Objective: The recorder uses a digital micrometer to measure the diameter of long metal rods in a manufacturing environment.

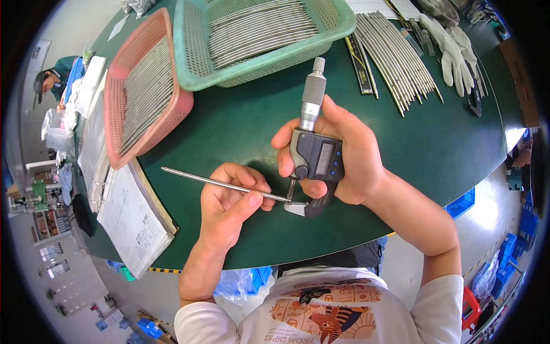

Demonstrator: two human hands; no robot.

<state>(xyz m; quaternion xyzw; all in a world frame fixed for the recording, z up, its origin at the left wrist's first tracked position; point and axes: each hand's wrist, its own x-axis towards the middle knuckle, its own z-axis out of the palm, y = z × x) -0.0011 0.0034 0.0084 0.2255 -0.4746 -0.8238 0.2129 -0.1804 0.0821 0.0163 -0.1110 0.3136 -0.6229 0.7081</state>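
Note:
My left hand (232,198) pinches a thin metal rod (197,178) between thumb and fingers, its free end pointing out to the left. The rod's right end sits in the jaw gap of a digital micrometer (315,152), by the anvil and spindle. My right hand (349,149) is wrapped round the micrometer's dark body, with its grey thimble pointing up and away from me. A small display and blue buttons show on the body's face. Whether the jaws press on the rod I cannot tell.
On the green table (240,126) stand a pink basket (183,109) and a green basket (195,80), both full of metal rods. More loose rods (395,63) lie at the back right, beside white gloves (452,54). An open binder (134,221) lies at left. Another person (54,80) is at far left.

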